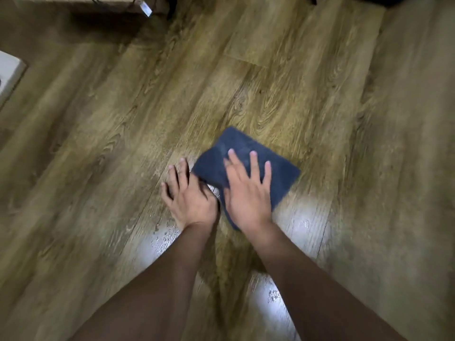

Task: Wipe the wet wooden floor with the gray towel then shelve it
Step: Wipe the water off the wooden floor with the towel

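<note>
A folded dark gray towel [236, 148] lies flat on the wooden floor [123, 134] near the middle of the view. My right hand [247, 190] presses on the towel with straight, spread fingers. My left hand [189, 195] rests flat on the floor just left of the towel, its thumb side touching the towel's near-left edge. Wet, shiny patches with droplets [160, 237] show on the planks beside and below both wrists.
A white object [9, 72] sits at the left edge. At the top left are a dark shadowed area, a cable and a small white tag [145, 7]. Something dark sits at the top right corner.
</note>
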`<state>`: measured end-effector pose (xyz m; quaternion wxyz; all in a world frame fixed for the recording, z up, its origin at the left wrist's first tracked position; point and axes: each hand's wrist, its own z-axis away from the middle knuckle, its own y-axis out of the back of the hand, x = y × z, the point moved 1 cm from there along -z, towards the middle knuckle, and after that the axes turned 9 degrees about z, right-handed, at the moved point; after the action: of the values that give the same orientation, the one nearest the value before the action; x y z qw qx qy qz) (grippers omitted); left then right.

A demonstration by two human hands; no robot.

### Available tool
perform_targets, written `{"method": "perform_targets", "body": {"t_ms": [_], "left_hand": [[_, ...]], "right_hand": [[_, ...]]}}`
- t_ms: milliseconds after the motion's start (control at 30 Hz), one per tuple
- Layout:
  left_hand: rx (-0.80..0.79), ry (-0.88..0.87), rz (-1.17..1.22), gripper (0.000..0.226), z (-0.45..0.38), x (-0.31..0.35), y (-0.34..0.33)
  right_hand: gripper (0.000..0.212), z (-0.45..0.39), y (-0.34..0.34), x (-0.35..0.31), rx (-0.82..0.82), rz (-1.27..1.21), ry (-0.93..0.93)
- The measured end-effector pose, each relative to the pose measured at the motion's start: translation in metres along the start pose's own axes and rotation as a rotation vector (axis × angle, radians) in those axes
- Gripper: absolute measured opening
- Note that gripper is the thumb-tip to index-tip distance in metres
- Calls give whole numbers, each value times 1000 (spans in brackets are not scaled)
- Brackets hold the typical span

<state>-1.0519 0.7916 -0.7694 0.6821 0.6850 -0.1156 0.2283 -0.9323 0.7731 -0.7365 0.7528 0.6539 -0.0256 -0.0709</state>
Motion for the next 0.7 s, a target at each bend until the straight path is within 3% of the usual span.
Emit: {"method": "perform_targets", "body": {"t_ms": [67, 233, 367, 567, 633, 700], "left_hand": [[-53, 5, -7, 63, 1, -1, 1], [-123, -31, 174, 49, -13, -19, 25], [6, -42, -69, 54, -20, -87, 56], [-60, -18, -148, 57, -20, -97, 51], [-47, -7, -150, 58, -20, -95, 54], [-49, -1, -138, 58, -19, -93, 55]], "right_hand": [[63, 34, -5, 9, -44, -4, 67], [54, 75, -3, 70, -121, 12, 59], [56, 41, 8, 101, -99, -13, -50], [58, -31, 5, 37, -3, -191, -392], [59, -37, 6, 1, 1, -169, -357], [62, -25, 6, -33, 1, -101, -191]]}}
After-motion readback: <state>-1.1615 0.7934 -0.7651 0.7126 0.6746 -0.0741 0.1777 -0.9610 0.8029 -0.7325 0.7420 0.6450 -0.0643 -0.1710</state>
